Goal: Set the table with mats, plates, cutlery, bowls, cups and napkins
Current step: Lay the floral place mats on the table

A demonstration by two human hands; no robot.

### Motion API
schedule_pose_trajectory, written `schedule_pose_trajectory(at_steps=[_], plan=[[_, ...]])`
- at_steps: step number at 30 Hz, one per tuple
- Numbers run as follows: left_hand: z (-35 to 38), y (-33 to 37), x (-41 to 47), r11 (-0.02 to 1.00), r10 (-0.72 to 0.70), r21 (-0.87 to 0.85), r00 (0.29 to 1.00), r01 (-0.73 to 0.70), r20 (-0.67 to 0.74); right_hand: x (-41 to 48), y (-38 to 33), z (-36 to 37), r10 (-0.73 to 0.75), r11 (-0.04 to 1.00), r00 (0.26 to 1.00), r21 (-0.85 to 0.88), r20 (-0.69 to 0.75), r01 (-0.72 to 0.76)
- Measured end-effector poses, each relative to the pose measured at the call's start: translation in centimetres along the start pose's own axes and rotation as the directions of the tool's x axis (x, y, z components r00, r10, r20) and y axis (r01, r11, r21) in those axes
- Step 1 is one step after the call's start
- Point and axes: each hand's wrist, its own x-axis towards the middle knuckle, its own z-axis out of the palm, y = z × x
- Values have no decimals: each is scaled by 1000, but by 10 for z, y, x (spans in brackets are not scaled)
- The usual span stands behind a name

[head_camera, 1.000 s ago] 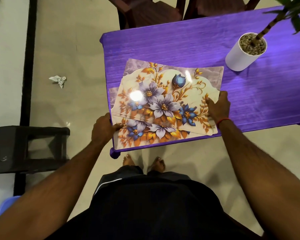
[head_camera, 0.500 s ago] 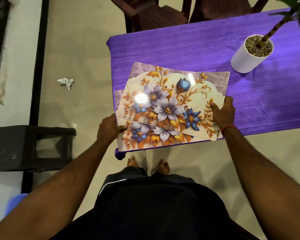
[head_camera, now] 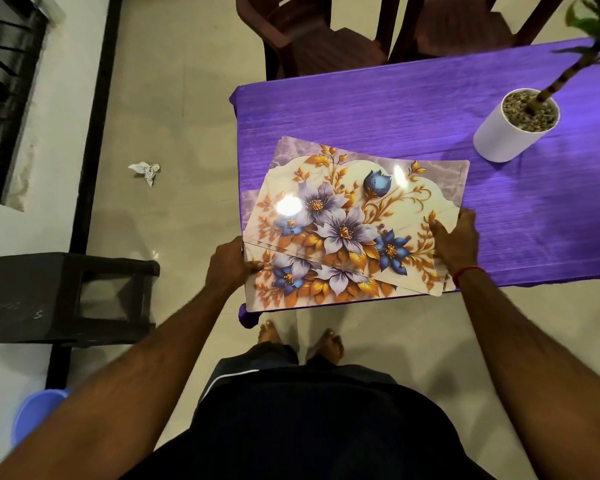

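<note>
Floor tiles at the far left carry a blue plastic tub (head_camera: 35, 410), cut off by the bottom edge. A dark stool (head_camera: 66, 292) stands above it. Further in, a crumpled scrap of white paper (head_camera: 145, 170) lies on the pale floor.

The left hand (head_camera: 227, 263) is at the near left corner of the purple table (head_camera: 378, 109). Its fingers are curled around the left edge of two floral mats (head_camera: 347, 216), with the thumb lying on the printed side. The mats lie one on the other at this corner, and they are not squared up. The upper mat (head_camera: 361, 188) is turned a little, so the lower mat (head_camera: 326, 289) shows as a strip along the near edge and at the left side. The lower mat's near edge reaches the table's rim. Two dark brown chairs (head_camera: 319, 32) stand at the far side of the table.

The right hand (head_camera: 459, 237) grips the right edge of the mats, thumb on top and fingers curled beneath. A red thread (head_camera: 467, 271) circles its wrist. Well to the right of the mats, a white pot (head_camera: 506, 136) stands on the table, topped with gravel and holding a leafy plant.
</note>
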Motion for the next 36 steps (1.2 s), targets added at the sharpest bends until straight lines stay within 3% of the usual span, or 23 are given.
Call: schedule_pose_trajectory(at_steps=[12, 23, 27, 36], plan=[[0, -2, 4, 997, -44, 72, 998, 41, 37, 1, -6, -1, -18, 1000, 1000, 18, 13, 18], [-6, -2, 1, 988, -132, -74, 990, 136, 53, 1, -15, -2, -63, 978, 998, 196, -21, 66], [-12, -2, 2, 991, -130, -26, 991, 130, 9, 15, -21, -6, -63, 961, 997, 273, 38, 50], [-52, -9, 12, 947, -69, -315, 997, 56, -31, 18, -42, 3, -86, 914, 971, 406, 221, -11]])
